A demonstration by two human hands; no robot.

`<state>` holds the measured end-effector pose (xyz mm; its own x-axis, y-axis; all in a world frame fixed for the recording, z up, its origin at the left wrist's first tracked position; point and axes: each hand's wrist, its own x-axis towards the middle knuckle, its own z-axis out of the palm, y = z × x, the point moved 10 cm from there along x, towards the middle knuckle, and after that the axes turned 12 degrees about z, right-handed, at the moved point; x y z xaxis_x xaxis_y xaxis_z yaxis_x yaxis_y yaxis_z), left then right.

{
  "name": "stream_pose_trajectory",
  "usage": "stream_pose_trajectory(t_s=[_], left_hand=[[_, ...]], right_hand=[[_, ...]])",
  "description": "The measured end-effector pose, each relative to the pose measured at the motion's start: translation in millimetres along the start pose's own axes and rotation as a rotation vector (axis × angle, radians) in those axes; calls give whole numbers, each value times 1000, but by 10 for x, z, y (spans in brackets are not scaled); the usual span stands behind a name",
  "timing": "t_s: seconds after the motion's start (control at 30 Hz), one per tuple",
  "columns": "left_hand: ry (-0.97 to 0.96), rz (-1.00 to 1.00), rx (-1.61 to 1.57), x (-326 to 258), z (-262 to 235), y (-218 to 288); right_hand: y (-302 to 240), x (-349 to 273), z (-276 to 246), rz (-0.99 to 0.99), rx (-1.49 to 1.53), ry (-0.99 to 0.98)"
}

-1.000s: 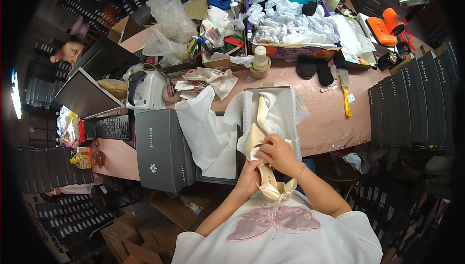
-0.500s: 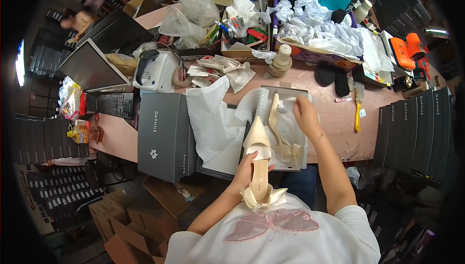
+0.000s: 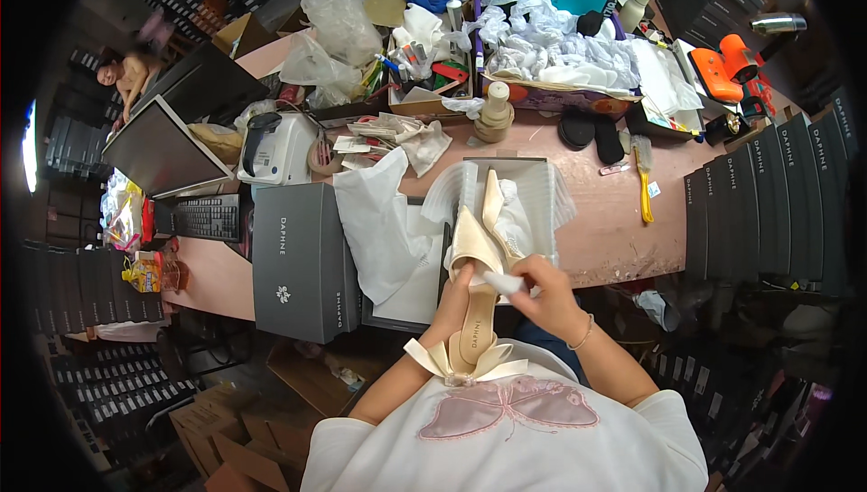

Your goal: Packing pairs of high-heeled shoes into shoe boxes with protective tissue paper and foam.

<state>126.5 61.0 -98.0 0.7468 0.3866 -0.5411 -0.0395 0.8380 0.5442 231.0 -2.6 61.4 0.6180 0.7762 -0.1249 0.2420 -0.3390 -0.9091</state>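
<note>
A cream pointed-toe shoe (image 3: 477,329) with a bow at its heel end is gripped by my left hand (image 3: 447,316), toe pointing away from me. My right hand (image 3: 553,300) pinches a small white wad (image 3: 503,283) at the shoe's opening. Whether the wad is paper or foam I cannot tell. Beyond the held shoe, a matching cream shoe (image 3: 492,198) lies in an open shoe box (image 3: 535,169) lined with translucent wrap (image 3: 562,198). The held shoe's toe partly covers that second shoe.
Left of the box, white tissue paper (image 3: 370,234) lies over a dark tray, beside a closed grey shoe box (image 3: 298,257). Stacked shoe boxes (image 3: 754,203) stand at the right. A yellow-handled brush (image 3: 643,180), a bottle (image 3: 494,114) and a bin of crumpled paper (image 3: 560,54) are farther back.
My right hand has moved from the open box back toward me, bringing the white wad to the held shoe. The wrap at the box's right side now spreads outward.
</note>
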Motion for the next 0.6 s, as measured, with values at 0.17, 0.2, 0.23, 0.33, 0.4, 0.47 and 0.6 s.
stream_pose_trajectory(t_s=[0.17,0.2,0.23,0.33,0.4,0.47,0.6], left_hand=[[-86,72,-272,-337,539,203],[-74,-16,-291,-367,506,27],[-32,23,-152,-373,412,2],[41,81,55,-345,243,-1],[57,54,91,-349,112,3],[69,50,157,-335,6,16],[11,23,47,-238,50,17]], right_hand=[[136,158,460,-141,-586,22],[179,221,480,-134,-664,36],[145,276,519,-165,-681,90],[180,439,650,-144,-688,6],[383,593,533,-159,-380,-222],[769,982,267,-19,-416,-212],[1914,1747,346,344,-734,-113]])
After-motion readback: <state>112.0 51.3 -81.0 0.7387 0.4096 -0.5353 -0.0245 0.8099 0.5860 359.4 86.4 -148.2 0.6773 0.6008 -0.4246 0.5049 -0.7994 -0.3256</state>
